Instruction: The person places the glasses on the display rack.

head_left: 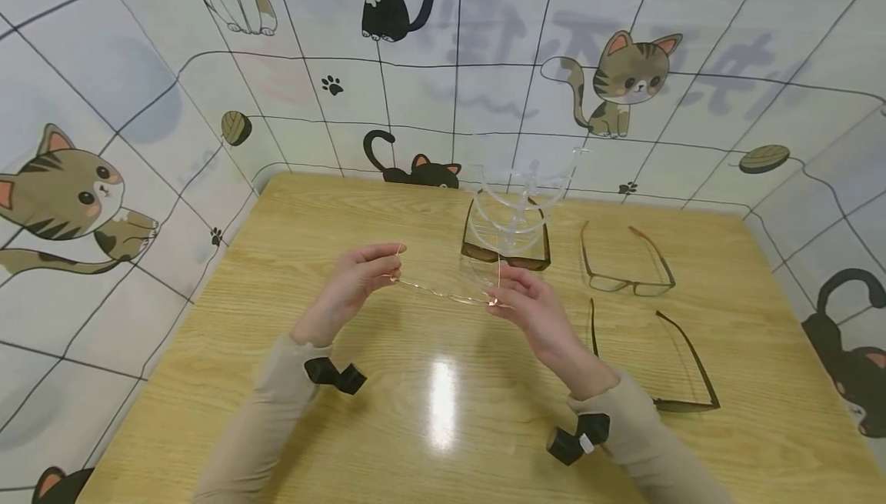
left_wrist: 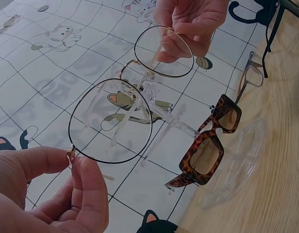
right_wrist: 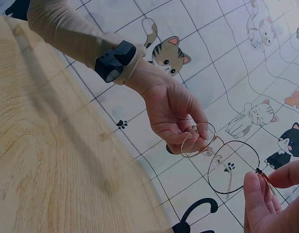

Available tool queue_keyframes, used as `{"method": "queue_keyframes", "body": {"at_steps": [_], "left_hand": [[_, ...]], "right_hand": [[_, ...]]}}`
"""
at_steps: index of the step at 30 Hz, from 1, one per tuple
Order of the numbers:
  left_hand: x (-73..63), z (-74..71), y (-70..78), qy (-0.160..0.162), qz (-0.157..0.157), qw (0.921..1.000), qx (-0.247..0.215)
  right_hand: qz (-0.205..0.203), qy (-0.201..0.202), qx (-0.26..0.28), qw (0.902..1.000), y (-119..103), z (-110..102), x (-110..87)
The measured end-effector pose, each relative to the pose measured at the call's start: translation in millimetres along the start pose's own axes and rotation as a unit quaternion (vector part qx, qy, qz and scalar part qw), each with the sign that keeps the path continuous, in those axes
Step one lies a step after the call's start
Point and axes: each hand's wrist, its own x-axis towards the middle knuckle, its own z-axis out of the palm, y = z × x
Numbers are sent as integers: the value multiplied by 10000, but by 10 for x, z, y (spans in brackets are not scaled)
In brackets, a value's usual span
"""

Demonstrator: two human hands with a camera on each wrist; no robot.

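Thin round wire-framed eyeglasses [head_left: 443, 294] are held up above the table between both hands. My left hand [head_left: 355, 283] pinches them at one hinge; my right hand [head_left: 531, 309] pinches the opposite hinge. In the left wrist view the eyeglasses [left_wrist: 110, 162] show a dark rim and a gold bridge, with the left thumb and finger at the hinge. The right wrist view shows the same eyeglasses [right_wrist: 233, 193] with the right hand [right_wrist: 266, 201] at the near corner and the left hand [right_wrist: 171, 114] at the far one.
Behind the hands stands a clear display stand [head_left: 515, 211], with tortoiseshell sunglasses [head_left: 505, 258] on its lower part. To the right, brown-armed eyeglasses [head_left: 627, 286] and black-framed glasses [head_left: 685, 405] lie on the wooden table [head_left: 228, 312]. A cat-print cloth [head_left: 429, 104] rises behind and at the sides.
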Motion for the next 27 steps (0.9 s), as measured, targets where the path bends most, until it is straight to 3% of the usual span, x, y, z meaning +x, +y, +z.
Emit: {"method": "queue_keyframes", "body": {"at_steps": [18, 27], "left_hand": [[117, 332, -69, -346, -72, 9992, 192], [271, 480, -95, -191, -172, 9996, 109]], "right_hand": [[-41, 294, 36, 9996, -40, -288, -159], [-29, 478, 29, 9988, -92, -429, -105]]}}
